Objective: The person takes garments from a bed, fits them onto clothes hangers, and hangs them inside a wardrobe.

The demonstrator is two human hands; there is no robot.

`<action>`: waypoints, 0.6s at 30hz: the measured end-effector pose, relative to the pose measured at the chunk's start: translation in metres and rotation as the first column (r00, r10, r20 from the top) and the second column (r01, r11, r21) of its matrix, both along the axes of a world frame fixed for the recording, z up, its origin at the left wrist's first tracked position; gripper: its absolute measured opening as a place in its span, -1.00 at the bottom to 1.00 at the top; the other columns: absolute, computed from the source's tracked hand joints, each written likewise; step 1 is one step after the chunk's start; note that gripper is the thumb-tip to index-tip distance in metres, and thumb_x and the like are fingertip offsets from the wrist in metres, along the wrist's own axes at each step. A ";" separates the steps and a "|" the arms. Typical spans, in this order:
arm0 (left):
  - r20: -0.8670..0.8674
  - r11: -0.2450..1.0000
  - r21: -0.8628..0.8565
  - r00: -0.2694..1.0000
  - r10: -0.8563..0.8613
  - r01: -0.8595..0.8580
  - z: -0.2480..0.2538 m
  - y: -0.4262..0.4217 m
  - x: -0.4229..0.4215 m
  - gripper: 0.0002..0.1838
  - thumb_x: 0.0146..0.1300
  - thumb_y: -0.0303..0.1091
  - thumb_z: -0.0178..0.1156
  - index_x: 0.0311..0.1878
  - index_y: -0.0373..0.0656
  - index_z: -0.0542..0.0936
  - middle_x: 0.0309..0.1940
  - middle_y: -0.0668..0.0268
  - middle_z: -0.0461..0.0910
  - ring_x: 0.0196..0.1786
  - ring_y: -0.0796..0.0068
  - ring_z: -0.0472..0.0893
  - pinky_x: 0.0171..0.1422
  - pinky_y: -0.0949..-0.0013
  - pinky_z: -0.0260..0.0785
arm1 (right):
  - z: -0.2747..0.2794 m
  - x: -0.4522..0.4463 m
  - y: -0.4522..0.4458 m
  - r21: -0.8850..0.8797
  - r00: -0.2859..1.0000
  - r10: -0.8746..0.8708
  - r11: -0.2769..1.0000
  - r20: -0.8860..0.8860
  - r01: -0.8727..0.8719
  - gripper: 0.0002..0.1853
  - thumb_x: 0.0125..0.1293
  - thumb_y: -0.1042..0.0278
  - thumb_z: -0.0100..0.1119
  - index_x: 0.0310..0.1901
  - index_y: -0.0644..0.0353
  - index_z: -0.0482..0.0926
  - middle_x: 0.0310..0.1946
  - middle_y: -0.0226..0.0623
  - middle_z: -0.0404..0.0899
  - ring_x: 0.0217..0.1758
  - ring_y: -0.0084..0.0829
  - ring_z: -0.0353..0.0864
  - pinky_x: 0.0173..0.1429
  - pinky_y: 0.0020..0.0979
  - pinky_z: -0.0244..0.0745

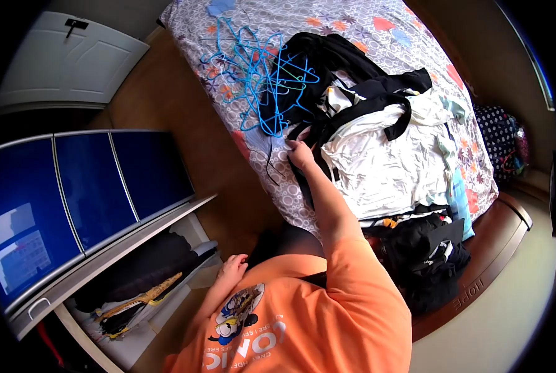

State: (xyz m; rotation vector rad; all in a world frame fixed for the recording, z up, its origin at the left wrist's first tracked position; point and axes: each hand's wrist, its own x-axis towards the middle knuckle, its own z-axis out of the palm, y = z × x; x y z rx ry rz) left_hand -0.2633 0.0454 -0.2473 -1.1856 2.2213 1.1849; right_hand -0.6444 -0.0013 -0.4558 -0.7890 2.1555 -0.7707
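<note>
My right hand (301, 155) reaches to the near side of the bed, its fingers closed at the edge of a black garment (318, 133); the exact grip is partly hidden. Just beyond it lies a tangled heap of blue wire hangers (268, 81), resting partly on a black garment (334, 53). Right of the hand a white shirt (390, 158) is spread out, with a black sleeve (399, 115) across its upper part. My left hand (232, 268) hangs near my waist beside the drawer, fingers loosely bent and holding nothing.
Folded dark clothes (430, 252) are piled near the wooden headboard (492, 264). An open drawer (197, 283) at lower left holds folded clothes (141, 273), below blue cabinet doors (91, 186). A white door (66, 59) stands at upper left. A patterned bag (499, 140) sits beyond the bed (377, 12).
</note>
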 end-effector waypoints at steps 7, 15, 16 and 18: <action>0.024 0.997 0.040 0.998 0.059 -0.060 0.010 0.004 -0.027 -0.72 0.20 -0.35 0.11 -0.01 -0.13 0.50 -0.19 0.20 0.53 -0.15 0.24 0.56 -0.09 0.32 0.43 | -0.051 0.011 -0.083 -0.074 0.949 -0.155 0.981 0.275 0.181 -0.40 0.06 0.31 0.21 0.19 0.27 0.38 0.16 0.00 0.40 0.24 -0.11 0.37 0.30 -0.36 0.25; 0.021 0.994 0.087 0.997 0.069 -0.070 -0.018 0.020 0.017 -0.71 0.19 -0.37 0.10 0.00 -0.14 0.49 -0.22 0.19 0.53 -0.16 0.21 0.54 -0.08 0.29 0.41 | -0.105 0.015 -0.123 0.025 0.704 -0.407 0.874 0.582 0.485 -0.45 0.06 0.44 0.22 0.14 0.32 0.37 -0.13 -0.14 0.57 -0.16 -0.30 0.56 -0.08 -0.40 0.46; 0.021 0.993 0.089 0.997 0.071 -0.072 -0.016 0.018 0.017 -0.71 0.19 -0.37 0.10 0.00 -0.14 0.49 -0.22 0.19 0.53 -0.16 0.21 0.54 -0.08 0.29 0.41 | -0.091 0.011 -0.123 0.062 0.735 -0.461 0.864 0.497 0.500 -0.64 0.10 0.36 0.22 -0.08 0.33 0.46 -0.25 -0.20 0.58 -0.24 -0.35 0.56 -0.16 -0.42 0.46; 0.048 0.987 0.127 0.994 0.095 -0.101 -0.011 0.013 0.015 -0.70 0.20 -0.34 0.10 0.02 -0.14 0.47 -0.14 0.12 0.52 -0.09 0.12 0.53 -0.01 0.19 0.40 | -0.031 0.005 -0.126 0.082 0.752 -0.590 0.799 0.295 0.595 -0.67 0.10 0.27 0.24 -0.17 0.30 0.49 -0.26 -0.14 0.59 -0.21 -0.26 0.59 -0.13 -0.37 0.46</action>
